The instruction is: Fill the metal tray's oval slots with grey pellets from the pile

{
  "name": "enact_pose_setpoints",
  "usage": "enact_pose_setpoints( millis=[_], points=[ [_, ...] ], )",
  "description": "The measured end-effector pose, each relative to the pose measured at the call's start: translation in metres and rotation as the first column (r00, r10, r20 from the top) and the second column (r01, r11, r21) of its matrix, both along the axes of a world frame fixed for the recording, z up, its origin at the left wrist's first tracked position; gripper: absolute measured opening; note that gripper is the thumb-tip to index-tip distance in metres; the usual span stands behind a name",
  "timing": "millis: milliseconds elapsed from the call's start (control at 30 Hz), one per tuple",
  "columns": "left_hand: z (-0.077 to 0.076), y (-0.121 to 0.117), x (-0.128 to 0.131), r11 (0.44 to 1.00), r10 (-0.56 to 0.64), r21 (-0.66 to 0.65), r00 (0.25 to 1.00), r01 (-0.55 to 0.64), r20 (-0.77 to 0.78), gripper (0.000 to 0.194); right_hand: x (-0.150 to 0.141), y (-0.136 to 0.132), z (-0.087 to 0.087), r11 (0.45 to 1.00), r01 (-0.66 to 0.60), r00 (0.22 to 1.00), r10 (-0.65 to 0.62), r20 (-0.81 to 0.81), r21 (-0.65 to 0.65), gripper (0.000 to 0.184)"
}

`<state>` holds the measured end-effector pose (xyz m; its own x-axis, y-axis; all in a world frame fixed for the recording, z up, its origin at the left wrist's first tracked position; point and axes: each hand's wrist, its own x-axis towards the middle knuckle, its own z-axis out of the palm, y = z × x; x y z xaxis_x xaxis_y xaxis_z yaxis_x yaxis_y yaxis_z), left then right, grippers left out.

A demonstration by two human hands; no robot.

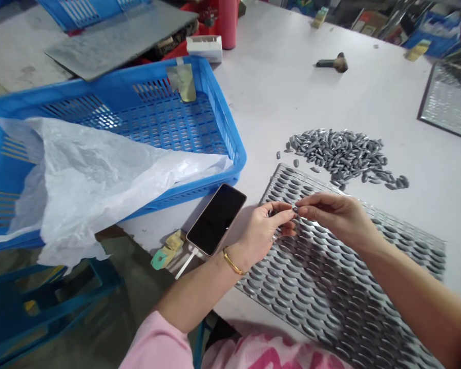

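Observation:
Both my hands meet over the upper left part of a grey tray [303, 302] with rows of oval pieces or pockets. My left hand [267, 225] has thumb and fingers pinched on a small dark grey oval piece [295, 209]. From the right, my right hand [334, 212] pinches the same piece between thumb and forefinger. Another dark bit shows among my left fingers, too small to name. Beyond the tray lies a loose pile of grey oval pieces [341, 151], with a few strays at its edges.
To the left stands a blue plastic crate [230, 138] with a white plastic sheet [88, 169] draped over it. A phone [217, 219] with a white cable lies by my left wrist. A dark-handled brush [332, 63] is farther back. Another tray [447, 100] sits far right, near a person.

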<state>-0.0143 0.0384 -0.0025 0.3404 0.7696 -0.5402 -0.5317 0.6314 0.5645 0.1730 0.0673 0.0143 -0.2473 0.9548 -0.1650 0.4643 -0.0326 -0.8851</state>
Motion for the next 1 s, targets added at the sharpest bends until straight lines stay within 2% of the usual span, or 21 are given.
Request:
enact_pose_setpoints(
  millis=[100, 200, 300, 367, 400, 500, 567, 667, 767, 1000],
  points=[
    [-0.003, 0.0, 0.0, 0.999, -0.017, 0.028, 1.0, 0.017, -0.01, 0.025, -0.005, -0.003, -0.002, 0.989, -0.057, 0.998, 0.059, -0.014, 0.133, 0.019],
    [-0.004, 0.0, 0.0, 0.999, -0.027, 0.039, 1.0, 0.027, -0.011, 0.024, -0.008, -0.009, 0.0, 0.944, -0.134, 0.99, 0.114, 0.081, 0.303, 0.01],
    [-0.002, 0.0, 0.0, 0.999, -0.027, 0.034, 0.999, 0.028, -0.027, 0.022, -0.005, -0.008, 0.001, 0.832, -0.269, 0.959, 0.185, 0.215, 0.485, 0.014],
    [0.002, 0.001, -0.001, 1.0, 0.001, 0.002, 0.999, -0.001, -0.036, 0.018, 0.002, -0.001, -0.002, 0.77, -0.308, 0.942, 0.164, 0.293, 0.559, 0.015],
    [0.004, 0.001, -0.001, 0.999, 0.022, -0.024, 0.999, -0.022, -0.032, 0.016, 0.006, 0.006, -0.005, 0.766, -0.292, 0.938, 0.112, 0.328, 0.573, 0.015],
    [0.009, 0.003, -0.002, 0.992, 0.08, -0.096, 0.997, -0.078, 0.013, 0.019, 0.019, 0.031, -0.021, 0.814, -0.149, 0.902, -0.12, 0.415, 0.561, 0.012],
    [0.009, 0.003, -0.003, 0.99, 0.09, -0.114, 0.995, -0.084, 0.045, 0.022, 0.025, 0.048, -0.032, 0.841, -0.106, 0.865, -0.184, 0.466, 0.53, 0.013],
    [0.004, 0.003, -0.002, 0.991, 0.074, -0.117, 0.995, -0.065, 0.073, 0.022, 0.027, 0.066, -0.042, 0.845, -0.164, 0.839, -0.152, 0.522, 0.509, 0.018],
    [0.002, 0.002, -0.002, 0.99, 0.075, -0.124, 0.994, -0.065, 0.085, 0.018, 0.026, 0.074, -0.047, 0.813, -0.247, 0.819, -0.116, 0.562, 0.527, 0.022],
    [0.011, 0.003, -0.004, 0.987, 0.076, -0.146, 0.994, -0.065, 0.074, 0.013, 0.032, 0.075, -0.047, 0.75, -0.407, 0.722, -0.086, 0.687, 0.522, 0.027]
  ],
)
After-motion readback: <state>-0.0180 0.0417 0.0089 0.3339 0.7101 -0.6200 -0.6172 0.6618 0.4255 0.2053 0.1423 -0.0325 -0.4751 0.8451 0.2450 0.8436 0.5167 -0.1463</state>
